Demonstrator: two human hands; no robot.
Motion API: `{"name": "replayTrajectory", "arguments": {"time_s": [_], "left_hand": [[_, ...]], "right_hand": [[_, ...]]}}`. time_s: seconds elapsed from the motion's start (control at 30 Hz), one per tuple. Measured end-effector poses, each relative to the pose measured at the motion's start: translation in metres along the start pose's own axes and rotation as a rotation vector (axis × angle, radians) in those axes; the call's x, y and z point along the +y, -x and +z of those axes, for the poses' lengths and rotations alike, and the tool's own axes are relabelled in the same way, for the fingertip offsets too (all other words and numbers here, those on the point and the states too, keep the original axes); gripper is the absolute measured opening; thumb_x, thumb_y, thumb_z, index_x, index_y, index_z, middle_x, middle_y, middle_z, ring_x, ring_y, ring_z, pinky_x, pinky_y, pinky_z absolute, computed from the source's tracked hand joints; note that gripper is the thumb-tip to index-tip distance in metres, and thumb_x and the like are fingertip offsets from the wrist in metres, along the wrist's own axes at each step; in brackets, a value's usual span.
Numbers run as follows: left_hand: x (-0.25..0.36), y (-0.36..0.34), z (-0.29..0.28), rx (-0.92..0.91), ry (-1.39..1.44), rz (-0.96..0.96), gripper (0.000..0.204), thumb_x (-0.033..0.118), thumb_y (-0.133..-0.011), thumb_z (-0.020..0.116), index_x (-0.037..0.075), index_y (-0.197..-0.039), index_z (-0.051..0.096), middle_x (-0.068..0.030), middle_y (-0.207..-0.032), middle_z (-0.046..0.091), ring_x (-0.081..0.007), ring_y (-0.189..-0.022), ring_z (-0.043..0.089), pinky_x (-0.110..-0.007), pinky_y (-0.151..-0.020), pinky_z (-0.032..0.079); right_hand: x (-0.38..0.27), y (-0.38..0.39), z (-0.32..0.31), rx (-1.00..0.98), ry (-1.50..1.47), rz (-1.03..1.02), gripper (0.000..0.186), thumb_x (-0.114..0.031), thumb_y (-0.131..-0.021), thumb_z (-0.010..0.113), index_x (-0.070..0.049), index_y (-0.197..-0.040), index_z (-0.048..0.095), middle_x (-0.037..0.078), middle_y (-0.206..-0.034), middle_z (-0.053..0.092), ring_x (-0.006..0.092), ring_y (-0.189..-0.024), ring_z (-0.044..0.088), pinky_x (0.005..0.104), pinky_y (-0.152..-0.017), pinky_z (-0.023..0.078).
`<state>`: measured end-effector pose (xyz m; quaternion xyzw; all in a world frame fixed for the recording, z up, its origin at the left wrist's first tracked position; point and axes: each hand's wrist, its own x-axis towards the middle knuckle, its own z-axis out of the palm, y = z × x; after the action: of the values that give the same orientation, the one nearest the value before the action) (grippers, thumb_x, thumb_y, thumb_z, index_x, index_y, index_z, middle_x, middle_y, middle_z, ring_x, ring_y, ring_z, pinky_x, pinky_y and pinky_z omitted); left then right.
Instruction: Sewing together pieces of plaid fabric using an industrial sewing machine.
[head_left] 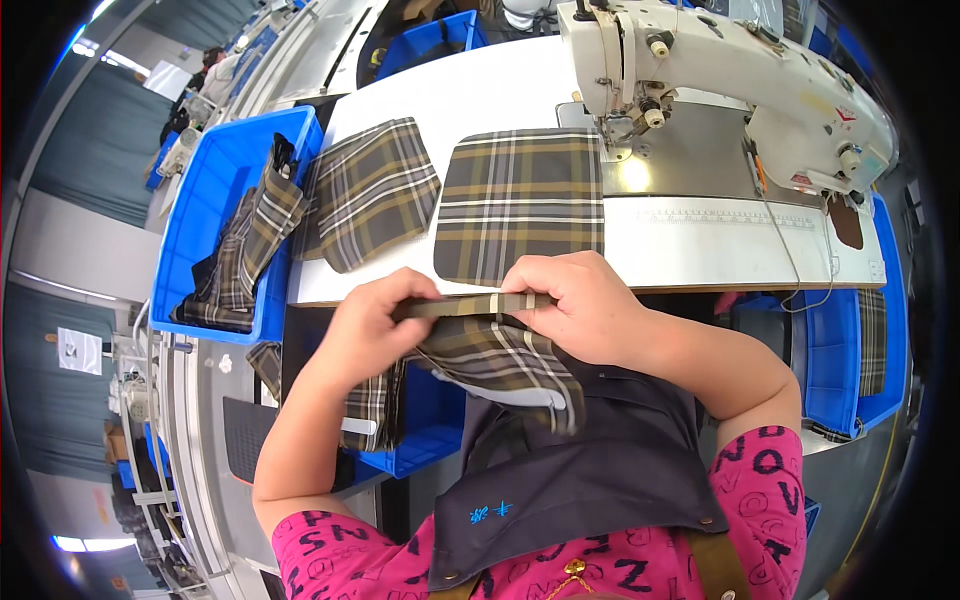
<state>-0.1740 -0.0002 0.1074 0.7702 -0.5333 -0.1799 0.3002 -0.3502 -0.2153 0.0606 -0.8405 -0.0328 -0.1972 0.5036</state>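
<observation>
A plaid fabric piece in brown, black and white hangs between my hands at the table's front edge. Its upper edge is folded into a narrow strip, and a pale grey band runs along its lower edge. My left hand pinches one end of the fold; my right hand pinches the other. Just beyond them, a squarish plaid panel lies flat on the white tabletop, its right edge beside the needle area of the sewing machine. Another stack of plaid panels lies to its left.
A blue bin with crumpled plaid cloth stands at the table's left end. Below the tabletop sits another blue bin, with plaid pieces hanging beside it. A third blue bin is at the right. A thin cord dangles near the machine.
</observation>
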Motion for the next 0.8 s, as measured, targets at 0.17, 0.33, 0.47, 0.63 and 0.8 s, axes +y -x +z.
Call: {"name": "replayTrajectory", "arguments": {"time_s": [0.17,0.33,0.47,0.63,0.8], "left_hand": [[-0.081,0.017,-0.042,0.173,0.381,-0.277,0.012,-0.004,-0.096,0.062,0.003,-0.105,0.067,0.0005,-0.097,0.069,-0.0063,-0.092,0.061,-0.023,-0.083,0.049],[-0.073,-0.048,-0.093,0.46,0.299,-0.223,0.016,0.015,-0.103,0.064,0.002,-0.109,0.071,0.0019,-0.097,0.07,-0.0071,-0.092,0.061,-0.024,-0.086,0.048],[-0.031,-0.171,-0.081,0.449,0.033,0.065,0.028,0.024,-0.102,0.068,-0.001,-0.115,0.072,-0.0034,-0.102,0.073,-0.0126,-0.095,0.065,-0.028,-0.088,0.05],[-0.036,-0.277,0.037,0.156,-0.138,0.076,0.031,0.028,-0.096,0.072,0.002,-0.112,0.074,-0.018,-0.097,0.076,-0.0307,-0.091,0.073,-0.039,-0.086,0.055],[-0.066,-0.288,0.121,0.29,-0.13,0.174,0.025,0.028,-0.093,0.073,0.006,-0.104,0.077,-0.0155,-0.091,0.077,-0.0369,-0.081,0.071,-0.041,-0.09,0.052]], "right_hand": [[-0.005,0.0,-0.005,-0.035,-0.272,0.062,0.004,-0.003,-0.098,0.069,-0.003,-0.1,0.066,0.004,-0.076,0.067,0.0073,-0.064,0.056,0.0294,-0.057,0.044],[0.007,-0.013,0.001,-0.031,-0.614,0.26,0.016,-0.017,-0.104,0.066,-0.002,-0.099,0.067,0.002,-0.077,0.067,0.0065,-0.069,0.061,0.0298,-0.062,0.048],[0.039,-0.014,0.009,-0.015,-0.791,0.297,0.031,-0.021,-0.107,0.062,0.0,-0.085,0.06,-0.002,-0.07,0.058,0.0038,-0.067,0.05,0.0298,-0.059,0.042],[0.078,-0.006,-0.017,0.102,0.184,0.022,0.033,-0.027,-0.096,0.072,-0.003,-0.076,0.059,0.006,-0.065,0.058,0.0247,-0.064,0.06,0.0419,-0.061,0.045],[0.079,0.013,-0.066,-0.091,0.432,0.106,0.026,-0.025,-0.085,0.078,-0.007,-0.103,0.076,0.008,-0.119,0.064,0.0286,-0.119,0.056,0.0475,-0.098,0.044]]}}
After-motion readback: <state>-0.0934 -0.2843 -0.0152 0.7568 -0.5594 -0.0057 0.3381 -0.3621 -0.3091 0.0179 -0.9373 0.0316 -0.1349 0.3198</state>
